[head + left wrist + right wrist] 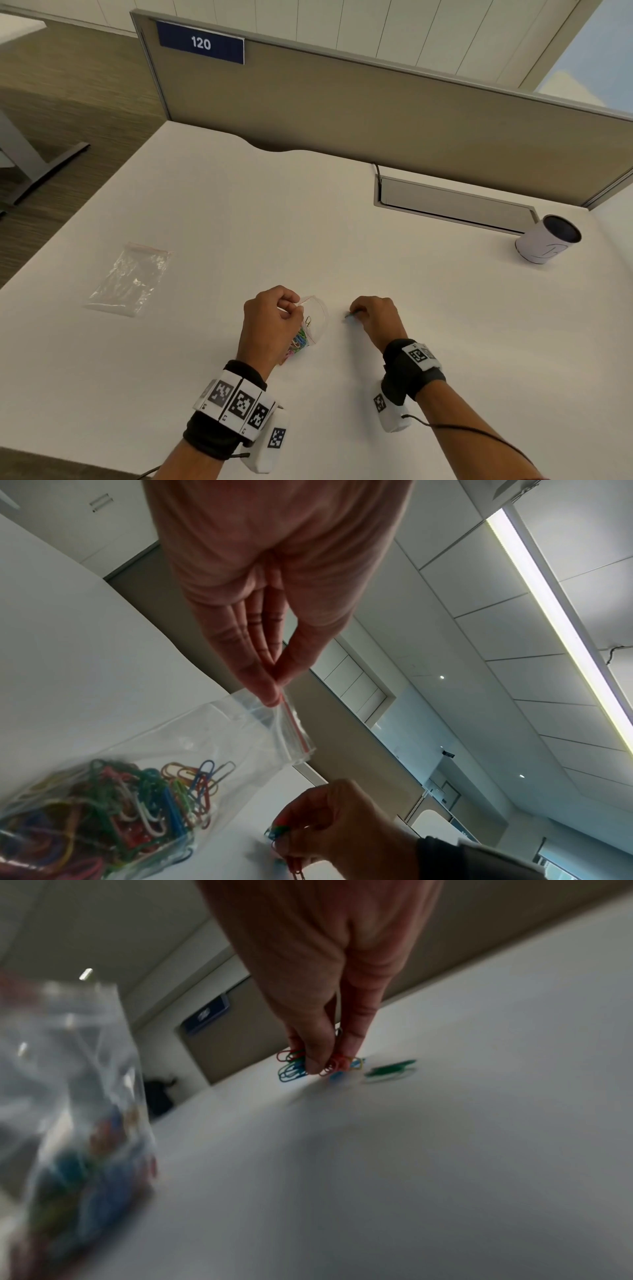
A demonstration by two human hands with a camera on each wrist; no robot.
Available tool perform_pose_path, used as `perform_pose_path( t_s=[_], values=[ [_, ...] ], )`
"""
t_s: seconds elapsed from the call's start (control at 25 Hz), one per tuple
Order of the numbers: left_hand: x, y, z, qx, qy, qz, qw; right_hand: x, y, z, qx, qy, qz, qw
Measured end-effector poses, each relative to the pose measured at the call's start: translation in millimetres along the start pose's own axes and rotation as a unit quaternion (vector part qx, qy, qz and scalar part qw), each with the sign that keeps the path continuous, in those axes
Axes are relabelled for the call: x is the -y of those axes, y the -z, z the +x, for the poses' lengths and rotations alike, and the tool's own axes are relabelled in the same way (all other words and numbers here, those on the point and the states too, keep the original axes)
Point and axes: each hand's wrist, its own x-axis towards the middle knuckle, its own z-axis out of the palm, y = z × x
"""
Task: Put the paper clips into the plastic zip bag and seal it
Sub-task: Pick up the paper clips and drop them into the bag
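Held up by its rim in the left hand (270,317), the zip bag (143,772) was kept open while loose paper clips (308,1064) were pinched off the desk (342,240) by the right hand (375,317).

white desk (239,212) | beige partition (342,102) | wood-look floor (68,85) | ceiling light strip (555,620)

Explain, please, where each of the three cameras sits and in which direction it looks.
Head: on the head, looking down at the desk; both forearms, left hand, right hand.
Left wrist: under the left wrist, looking along the fingers pinching the zip bag; the right hand also shows.
Right wrist: under the right wrist, looking along the fingers pinching paper clips.
Shared: the zip bag appears in all three.
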Motion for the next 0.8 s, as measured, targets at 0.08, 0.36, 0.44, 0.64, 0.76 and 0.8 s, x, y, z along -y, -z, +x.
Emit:
perform_pose_path(
  t_s=[0.08,0.36,0.44,0.64,0.76,0.8],
  values=[
    [-0.2,0.4,-0.3,0.001,0.0,0.003,1.0,7.4,9.8,-1.4,-0.035,-0.064,0.124,0.99],
    [-3.1,-1.5,-0.9,0.013,0.002,0.004,1.0,75.1,42.3,-26.7,0.034,-0.074,0.514,0.854],
    [-4.1,-2.2,-2.8,0.019,0.006,-0.001,1.0,90.7,38.0,-30.5,0.06,-0.067,0.478,0.874],
    [-3.7,0.4,-4.4,0.005,-0.003,-0.001,1.0,107.1,25.5,-31.2,0.019,-0.051,0.251,0.966],
    [-3.3,1.0,-5.0,0.003,-0.001,-0.003,1.0,109.3,25.7,-29.5,0.046,-0.035,0.168,0.984],
    [-3.4,0.8,-5.3,0.003,-0.002,0.0,1.0,109.6,26.1,-29.3,0.063,-0.027,0.149,0.986]
  ],
)
